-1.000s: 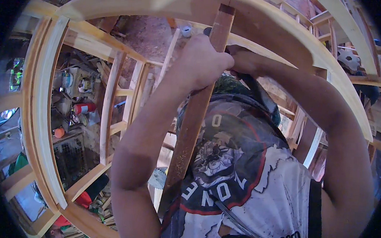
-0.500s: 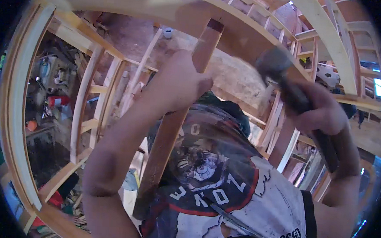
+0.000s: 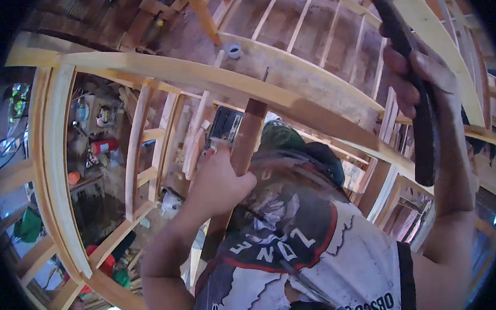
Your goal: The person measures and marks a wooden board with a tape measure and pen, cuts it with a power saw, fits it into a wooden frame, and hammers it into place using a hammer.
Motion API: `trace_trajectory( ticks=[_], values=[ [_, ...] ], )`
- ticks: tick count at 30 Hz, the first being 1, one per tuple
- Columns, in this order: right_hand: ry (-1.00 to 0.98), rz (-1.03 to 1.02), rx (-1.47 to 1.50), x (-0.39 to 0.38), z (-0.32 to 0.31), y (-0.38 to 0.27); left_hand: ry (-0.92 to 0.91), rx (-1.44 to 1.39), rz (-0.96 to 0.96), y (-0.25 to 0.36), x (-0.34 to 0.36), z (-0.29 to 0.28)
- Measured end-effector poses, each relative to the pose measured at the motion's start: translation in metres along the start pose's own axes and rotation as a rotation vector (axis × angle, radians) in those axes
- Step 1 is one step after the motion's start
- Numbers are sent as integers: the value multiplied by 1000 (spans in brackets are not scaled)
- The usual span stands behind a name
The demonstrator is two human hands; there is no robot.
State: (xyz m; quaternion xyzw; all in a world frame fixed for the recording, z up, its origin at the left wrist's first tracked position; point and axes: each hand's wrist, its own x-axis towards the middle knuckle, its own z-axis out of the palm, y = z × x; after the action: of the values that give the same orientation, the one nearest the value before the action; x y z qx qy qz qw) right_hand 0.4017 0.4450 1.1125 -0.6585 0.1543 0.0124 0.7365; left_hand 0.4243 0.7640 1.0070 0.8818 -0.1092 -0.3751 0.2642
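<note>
My left hand (image 3: 221, 181) is wrapped round a reddish-brown wooden bar (image 3: 249, 130), whose top end meets the side of a long pale wooden rail (image 3: 174, 71). From the far edge of that rail a thin nail (image 3: 266, 73) sticks out, in line with the bar's end. Raised at the upper right, my right hand (image 3: 423, 80) grips a hammer by its dark handle (image 3: 425, 144); the hammer's head is outside the picture. The bar's lower end runs down alongside my shirt, partly hidden by my left hand.
Wooden frames with crosspieces surround me, including an upright frame (image 3: 62, 168) at left and a slatted one (image 3: 300, 23) beyond the rail. A white cup-like thing (image 3: 233, 51) lies past the rail. Offcuts, a red cylinder (image 3: 104, 146) and clutter lie at left.
The hammer has swung up from near the rail to the upper right, its head leaving the picture. My view has shifted, so rail and bar appear lower; the left hand keeps its grip.
</note>
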Motion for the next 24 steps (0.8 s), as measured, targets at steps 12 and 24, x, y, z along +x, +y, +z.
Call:
trace_trajectory(
  ticks=[12, 24],
  values=[
    [-153, 270, 53, -24, 23, 29, -222, -212, -4, 3, 27, -20],
    [-67, 346, -131, -66, 26, 8, -133, -215, 160, 2, 37, -8]
  ],
)
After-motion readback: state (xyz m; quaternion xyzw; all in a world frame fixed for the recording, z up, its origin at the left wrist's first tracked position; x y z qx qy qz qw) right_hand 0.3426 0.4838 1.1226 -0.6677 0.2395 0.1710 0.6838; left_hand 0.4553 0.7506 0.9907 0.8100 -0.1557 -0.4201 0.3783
